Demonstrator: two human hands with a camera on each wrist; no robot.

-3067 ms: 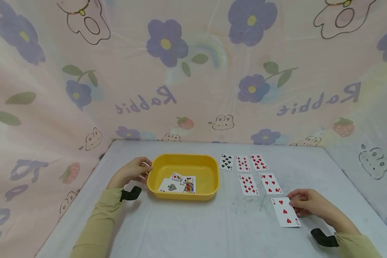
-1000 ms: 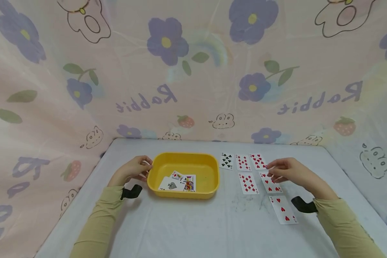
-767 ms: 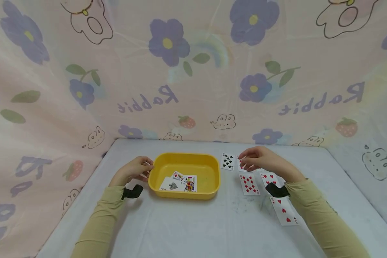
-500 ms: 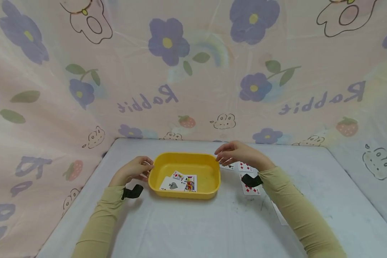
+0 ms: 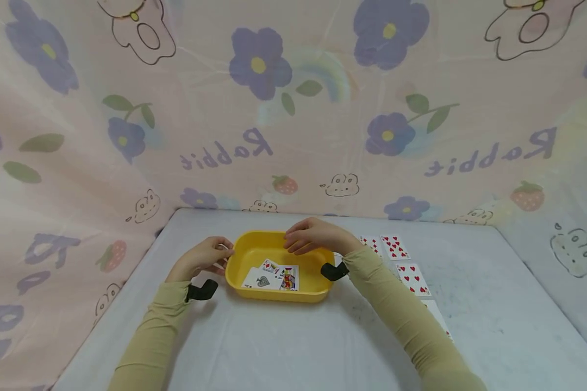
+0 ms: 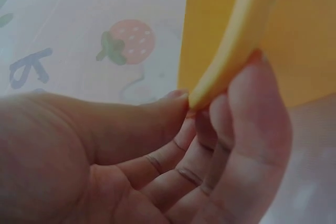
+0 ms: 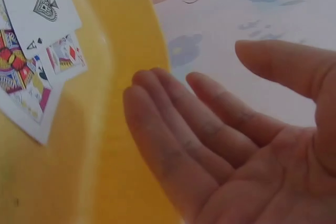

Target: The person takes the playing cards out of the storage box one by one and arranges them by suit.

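Observation:
At the left end of the yellow plastic tray (image 5: 274,296), my left hand (image 5: 203,257) pinches the rim; the left wrist view has the thumb on one side and fingers curled on the other. Inside the tray lie an ace of spades (image 7: 42,11), a picture card (image 5: 288,279) and a partly covered diamond picture card (image 7: 65,56). My right hand (image 5: 315,236) hovers over the tray's back right part. Its palm and spread fingers show in the right wrist view, with nothing held.
Right of the tray lie a diamonds card (image 5: 372,244), two hearts cards, one at the back (image 5: 395,247) and one nearer (image 5: 413,279), and a card (image 5: 437,317) half hidden by my right sleeve. A flower-printed cloth (image 5: 200,108) hangs behind the table.
My right hand put down the three of hearts, then moved left past the laid-out cards to over the tray, holding nothing. My left hand has stayed on the tray rim.

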